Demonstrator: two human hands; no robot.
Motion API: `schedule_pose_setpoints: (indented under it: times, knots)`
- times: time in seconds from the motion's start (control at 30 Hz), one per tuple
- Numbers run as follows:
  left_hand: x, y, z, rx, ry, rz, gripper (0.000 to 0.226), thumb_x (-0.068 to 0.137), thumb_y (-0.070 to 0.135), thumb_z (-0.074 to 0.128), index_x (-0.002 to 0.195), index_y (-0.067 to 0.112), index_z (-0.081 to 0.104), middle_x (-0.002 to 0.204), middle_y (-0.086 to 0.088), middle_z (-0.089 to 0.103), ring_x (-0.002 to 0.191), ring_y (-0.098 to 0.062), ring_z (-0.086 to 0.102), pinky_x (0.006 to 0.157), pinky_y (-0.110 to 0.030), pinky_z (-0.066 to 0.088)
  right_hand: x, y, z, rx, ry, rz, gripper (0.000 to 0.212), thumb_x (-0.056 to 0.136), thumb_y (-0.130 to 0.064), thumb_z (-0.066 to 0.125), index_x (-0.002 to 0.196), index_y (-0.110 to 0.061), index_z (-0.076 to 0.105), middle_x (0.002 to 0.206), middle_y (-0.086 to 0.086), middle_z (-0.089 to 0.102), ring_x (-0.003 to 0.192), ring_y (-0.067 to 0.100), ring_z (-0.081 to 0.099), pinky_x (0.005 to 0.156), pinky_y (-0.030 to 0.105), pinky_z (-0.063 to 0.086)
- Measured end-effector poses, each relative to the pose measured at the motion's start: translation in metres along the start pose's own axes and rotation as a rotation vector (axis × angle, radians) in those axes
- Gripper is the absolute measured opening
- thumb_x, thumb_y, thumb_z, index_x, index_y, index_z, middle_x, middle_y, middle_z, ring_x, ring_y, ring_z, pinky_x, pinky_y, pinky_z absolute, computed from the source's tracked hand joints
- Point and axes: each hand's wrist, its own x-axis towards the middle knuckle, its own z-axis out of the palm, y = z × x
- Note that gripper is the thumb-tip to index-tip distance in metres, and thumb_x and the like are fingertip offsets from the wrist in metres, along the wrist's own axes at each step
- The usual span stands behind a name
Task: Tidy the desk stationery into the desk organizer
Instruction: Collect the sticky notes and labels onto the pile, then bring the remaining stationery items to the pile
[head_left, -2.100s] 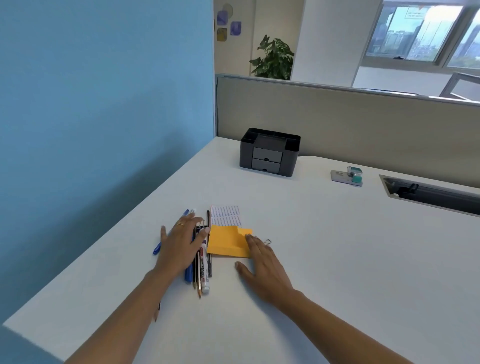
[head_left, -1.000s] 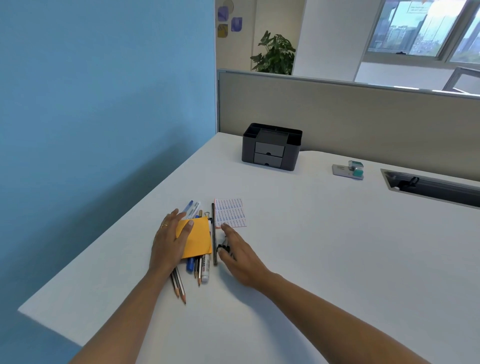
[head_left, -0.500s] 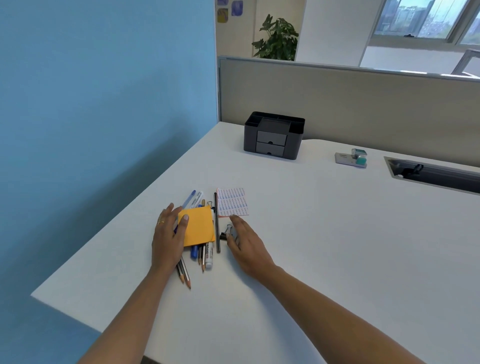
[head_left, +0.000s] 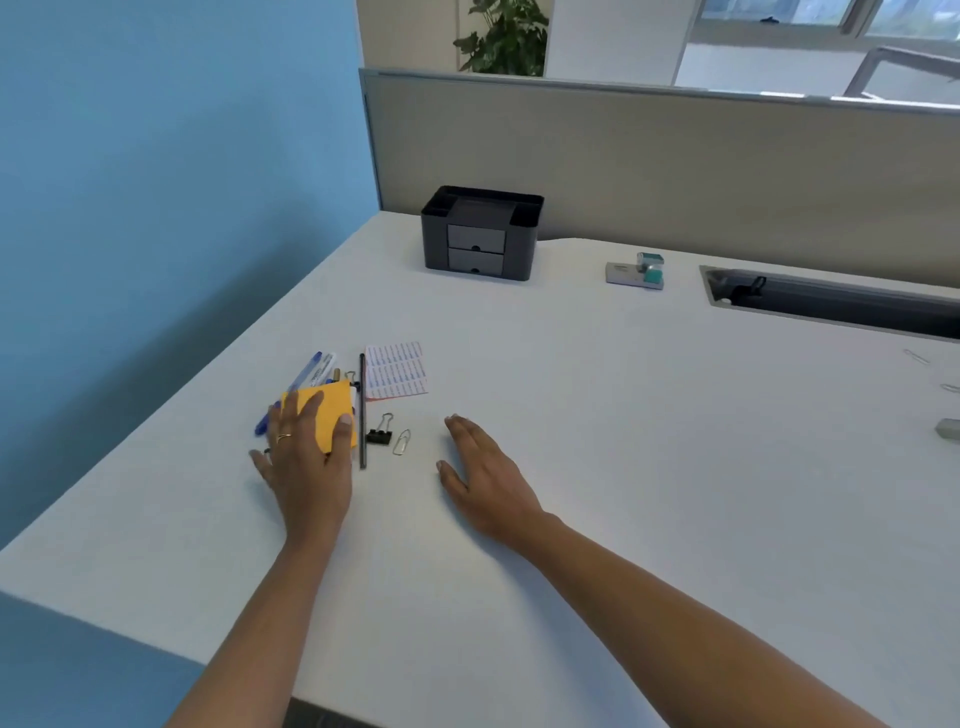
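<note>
My left hand (head_left: 306, 467) lies flat on an orange sticky-note pad (head_left: 335, 410), which rests on a bundle of pens and pencils (head_left: 314, 371); most of the bundle is hidden under the hand. A black pen (head_left: 362, 410) lies just right of the pad. Beside it sit a black binder clip (head_left: 381, 431) and a silver paper clip (head_left: 402, 441). A white label sheet (head_left: 397, 370) lies behind them. My right hand (head_left: 485, 475) rests flat and empty on the desk, right of the clips. The black desk organizer (head_left: 480, 234), with two drawers, stands far back.
A small grey and teal device (head_left: 636, 271) sits right of the organizer. A cable slot (head_left: 831, 301) is cut into the white desk (head_left: 623, 441) at back right. Loose paper clips (head_left: 917, 357) and a grey object (head_left: 948, 428) lie at the right edge. A blue wall borders the left.
My right hand has slid right, off the binder clip and paper clip, which now lie uncovered. My left hand has shifted further over the pad and pens. The camera tilted down.
</note>
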Motion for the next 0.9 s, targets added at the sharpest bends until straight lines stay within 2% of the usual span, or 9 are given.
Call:
schedule_pose_setpoints:
  times: [0.1,0.2,0.3,0.37,0.43,0.6,0.7,0.9]
  knots:
    - [-0.030,0.032,0.023,0.041,-0.116,0.137,0.042,0.091,0.026,0.054,0.132,0.013,0.048,0.150,-0.004,0.032,0.143,-0.022,0.017,0.114,-0.051,0.001,-0.022,0.023,-0.017,-0.111,-0.005,0.003,0.056,0.098,-0.032,0.036,0.147,-0.012,0.019,0.156,0.003,0.017,0.144,0.014,0.011,0.114,0.021,-0.001]
    - [-0.069,0.065,0.057,-0.016,-0.342,0.253,0.042,0.090,0.025,0.056,0.131,0.017,0.049,0.148,0.000,0.034,0.141,-0.018,0.024,0.115,-0.047,0.004,-0.050,0.054,-0.041,-0.191,0.001,0.044,0.055,0.097,-0.037,0.034,0.146,-0.014,0.022,0.156,0.003,0.017,0.145,0.014,0.010,0.117,0.030,0.000]
    - [-0.106,0.099,0.090,-0.115,-0.565,0.336,0.043,0.089,0.030,0.056,0.130,0.018,0.050,0.145,0.001,0.039,0.137,-0.017,0.034,0.115,-0.048,0.019,-0.085,0.091,-0.071,-0.229,0.020,0.076,0.054,0.097,-0.038,0.034,0.145,-0.015,0.025,0.156,0.002,0.018,0.145,0.013,0.010,0.117,0.031,0.001]
    - [-0.128,0.123,0.111,-0.092,-0.661,0.400,0.046,0.088,0.037,0.052,0.131,0.022,0.048,0.145,0.004,0.038,0.137,-0.013,0.033,0.115,-0.046,0.020,-0.109,0.116,-0.091,-0.239,0.043,0.121,0.053,0.097,-0.039,0.033,0.145,-0.017,0.026,0.156,0.000,0.018,0.144,0.011,0.010,0.117,0.030,0.001]
    - [-0.148,0.146,0.129,-0.046,-0.717,0.447,0.049,0.087,0.044,0.049,0.133,0.026,0.044,0.148,0.008,0.034,0.139,-0.009,0.028,0.117,-0.043,0.014,-0.132,0.141,-0.110,-0.254,0.068,0.185,0.053,0.097,-0.042,0.031,0.145,-0.020,0.025,0.156,-0.001,0.017,0.144,0.010,0.010,0.117,0.030,0.000]
    - [-0.188,0.192,0.162,0.098,-0.806,0.530,0.046,0.093,0.040,0.046,0.137,0.030,0.036,0.153,0.011,0.021,0.143,-0.004,0.012,0.116,-0.043,-0.003,-0.184,0.200,-0.157,-0.323,0.132,0.393,0.055,0.096,-0.047,0.029,0.145,-0.023,0.024,0.157,-0.003,0.014,0.145,0.011,0.007,0.117,0.037,-0.001]
    - [-0.207,0.214,0.179,0.144,-0.841,0.579,0.046,0.094,0.041,0.043,0.138,0.030,0.034,0.154,0.011,0.018,0.143,-0.005,0.007,0.115,-0.045,-0.005,-0.212,0.228,-0.186,-0.399,0.170,0.507,0.066,0.087,-0.055,0.017,0.146,-0.024,0.022,0.158,-0.002,0.009,0.145,0.012,0.002,0.116,0.044,-0.004]
    - [-0.238,0.249,0.213,0.238,-0.857,0.669,0.047,0.094,0.046,0.037,0.139,0.030,0.032,0.155,0.011,0.012,0.144,-0.007,0.003,0.115,-0.048,-0.006,-0.251,0.287,-0.244,-0.506,0.308,0.673,0.058,0.095,-0.048,0.031,0.145,-0.023,0.021,0.158,0.001,0.004,0.146,0.019,-0.002,0.114,0.055,-0.001]
